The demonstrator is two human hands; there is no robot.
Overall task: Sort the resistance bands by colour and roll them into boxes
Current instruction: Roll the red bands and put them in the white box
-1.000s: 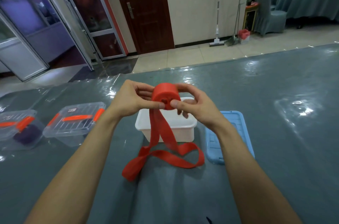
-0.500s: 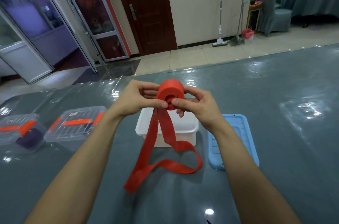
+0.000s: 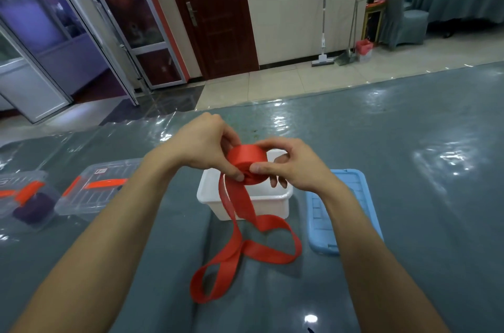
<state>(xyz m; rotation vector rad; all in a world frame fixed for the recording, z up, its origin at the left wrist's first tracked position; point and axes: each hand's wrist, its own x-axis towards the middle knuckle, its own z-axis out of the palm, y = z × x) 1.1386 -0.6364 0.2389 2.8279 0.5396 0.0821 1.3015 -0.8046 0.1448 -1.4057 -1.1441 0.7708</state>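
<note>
Roll (image 3: 246, 159) has tipped, axis now toward lower frame, pinched by left hand (image 3: 201, 147) and right hand (image 3: 297, 166). Three boxes (image 3: 272, 204), one lid (image 3: 351, 196).

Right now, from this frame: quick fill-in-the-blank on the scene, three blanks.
1. The left hand and right hand grip a partly rolled ____ band.
2. They hold it over an open ____ box.
3. The blue lid lies on the table to that box's ____.
Missing: red; white; right.

Leftmost clear box (image 3: 9, 211) partly beyond the left edge, its purple contents (image 3: 34, 210) indistinct.
</note>
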